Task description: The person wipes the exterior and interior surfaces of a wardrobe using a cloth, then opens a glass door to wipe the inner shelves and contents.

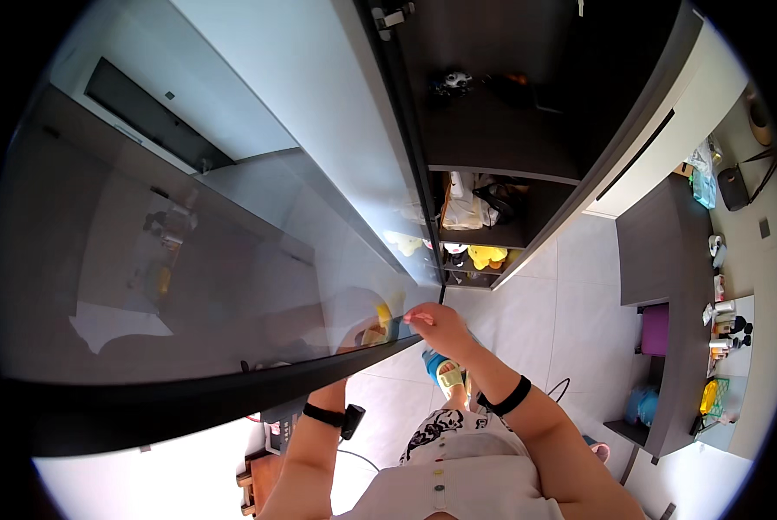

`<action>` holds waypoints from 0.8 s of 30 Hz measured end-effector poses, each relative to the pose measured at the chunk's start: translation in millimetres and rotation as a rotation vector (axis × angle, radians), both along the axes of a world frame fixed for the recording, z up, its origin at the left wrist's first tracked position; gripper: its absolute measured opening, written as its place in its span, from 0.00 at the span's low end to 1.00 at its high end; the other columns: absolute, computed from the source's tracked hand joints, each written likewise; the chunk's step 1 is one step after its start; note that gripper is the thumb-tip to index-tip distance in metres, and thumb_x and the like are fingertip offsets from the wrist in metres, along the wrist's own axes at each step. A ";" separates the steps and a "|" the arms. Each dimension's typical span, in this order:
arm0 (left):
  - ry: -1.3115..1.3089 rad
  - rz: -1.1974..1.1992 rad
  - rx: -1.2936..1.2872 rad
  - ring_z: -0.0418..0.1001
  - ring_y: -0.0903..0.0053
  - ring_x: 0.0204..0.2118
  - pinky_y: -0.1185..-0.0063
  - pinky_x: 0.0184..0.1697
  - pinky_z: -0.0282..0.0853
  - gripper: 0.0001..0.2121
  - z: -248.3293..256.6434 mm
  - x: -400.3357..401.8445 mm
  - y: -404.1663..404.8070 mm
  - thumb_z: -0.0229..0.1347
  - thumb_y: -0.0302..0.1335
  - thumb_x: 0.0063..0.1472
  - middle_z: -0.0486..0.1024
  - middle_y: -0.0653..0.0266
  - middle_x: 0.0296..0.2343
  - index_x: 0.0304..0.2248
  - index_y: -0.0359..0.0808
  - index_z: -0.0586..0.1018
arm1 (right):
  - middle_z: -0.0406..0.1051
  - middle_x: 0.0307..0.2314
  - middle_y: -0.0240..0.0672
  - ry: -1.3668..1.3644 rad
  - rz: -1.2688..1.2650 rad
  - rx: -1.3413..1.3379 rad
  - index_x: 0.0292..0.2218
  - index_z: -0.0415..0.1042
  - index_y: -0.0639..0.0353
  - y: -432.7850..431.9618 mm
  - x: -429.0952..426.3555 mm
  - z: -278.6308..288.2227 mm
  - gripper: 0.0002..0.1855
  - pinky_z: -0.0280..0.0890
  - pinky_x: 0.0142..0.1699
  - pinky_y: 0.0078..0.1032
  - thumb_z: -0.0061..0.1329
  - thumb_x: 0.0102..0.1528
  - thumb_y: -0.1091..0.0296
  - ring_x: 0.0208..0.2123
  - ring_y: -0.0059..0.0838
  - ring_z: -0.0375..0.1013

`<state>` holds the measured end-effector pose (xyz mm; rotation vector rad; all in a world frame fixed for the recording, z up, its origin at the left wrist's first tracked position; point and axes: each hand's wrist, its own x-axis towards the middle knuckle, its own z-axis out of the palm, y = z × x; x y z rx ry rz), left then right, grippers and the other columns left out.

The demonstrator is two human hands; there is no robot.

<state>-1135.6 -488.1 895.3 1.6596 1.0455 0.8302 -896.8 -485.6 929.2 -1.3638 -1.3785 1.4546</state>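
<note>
A tall glass-fronted cabinet door with a dark frame (232,396) stands swung open before me, its glass reflecting the room. My right hand (439,328) is beside the frame's far end, fingers curled with their tips near the glass. Whether they touch or grip the door I cannot tell. My left forearm passes behind the frame, where a dim skin-coloured shape shows in the glass; the hand itself is not clear. Below my right hand are a blue item (431,361) and my foot in a pale yellow slipper (450,374).
Inside the dark cabinet, bags (463,209) fill one shelf and a yellow plush toy (487,255) sits lower. To the right stands a dark desk (648,240) with bottles and a purple box (655,329). A wooden stool (265,481) is at lower left, and cables cross the tiled floor (518,331).
</note>
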 end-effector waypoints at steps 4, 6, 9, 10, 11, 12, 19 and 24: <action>-0.222 0.112 -0.484 0.64 0.84 0.34 0.83 0.41 0.61 0.08 -27.3 7.4 -9.5 0.49 0.30 0.60 0.70 0.69 0.30 0.33 0.33 0.72 | 0.75 0.28 0.35 -0.186 0.119 0.110 0.34 0.74 0.58 -13.1 -12.3 18.1 0.09 0.67 0.38 0.23 0.49 0.51 0.65 0.32 0.30 0.75; -0.221 0.071 -0.411 0.66 0.82 0.35 0.82 0.42 0.62 0.10 23.1 18.5 -9.6 0.47 0.30 0.61 0.72 0.67 0.32 0.37 0.32 0.74 | 0.75 0.27 0.37 -0.217 0.149 0.125 0.33 0.75 0.58 -15.1 -13.7 34.9 0.10 0.67 0.37 0.26 0.48 0.50 0.64 0.31 0.34 0.74; -0.569 0.223 -0.368 0.72 0.72 0.40 0.77 0.46 0.65 0.13 77.1 6.0 -12.4 0.44 0.25 0.61 0.74 0.59 0.37 0.41 0.27 0.73 | 0.74 0.26 0.40 -0.262 0.184 0.224 0.30 0.74 0.57 -8.6 -13.2 49.3 0.11 0.66 0.35 0.32 0.47 0.49 0.61 0.30 0.40 0.73; -0.667 0.215 -0.355 0.72 0.71 0.41 0.77 0.47 0.65 0.13 108.5 8.3 -15.1 0.44 0.24 0.59 0.74 0.58 0.37 0.41 0.26 0.73 | 0.73 0.25 0.40 -0.276 0.184 0.250 0.30 0.74 0.57 -5.7 -13.5 51.9 0.12 0.66 0.35 0.33 0.46 0.49 0.60 0.30 0.42 0.72; -0.766 0.212 -0.343 0.71 0.70 0.41 0.76 0.47 0.65 0.14 137.3 9.4 -21.4 0.43 0.23 0.58 0.73 0.56 0.38 0.41 0.26 0.72 | 0.73 0.25 0.41 -0.289 0.191 0.273 0.29 0.74 0.58 -4.7 -14.9 53.3 0.12 0.65 0.35 0.34 0.45 0.49 0.60 0.30 0.45 0.71; -0.866 0.187 -0.308 0.71 0.69 0.42 0.75 0.48 0.64 0.14 152.7 9.6 -25.8 0.43 0.22 0.56 0.73 0.55 0.39 0.42 0.25 0.72 | 0.73 0.25 0.41 -0.299 0.199 0.287 0.29 0.74 0.58 -2.8 -16.1 54.4 0.12 0.65 0.35 0.34 0.45 0.49 0.60 0.30 0.45 0.71; -1.273 0.216 0.165 0.67 0.59 0.50 0.62 0.55 0.59 0.20 195.8 23.3 -70.3 0.45 0.31 0.58 0.68 0.52 0.47 0.48 0.29 0.68 | 0.73 0.28 0.42 -0.431 0.425 0.395 0.30 0.74 0.57 10.0 -10.4 71.1 0.13 0.65 0.38 0.36 0.45 0.49 0.59 0.33 0.46 0.71; -0.491 -0.183 0.294 0.74 0.63 0.40 0.74 0.45 0.67 0.11 221.2 57.3 -83.0 0.45 0.23 0.61 0.75 0.52 0.39 0.40 0.29 0.74 | 0.74 0.34 0.37 0.020 0.369 0.228 0.38 0.73 0.60 32.8 37.4 94.8 0.14 0.65 0.44 0.23 0.46 0.56 0.60 0.38 0.30 0.73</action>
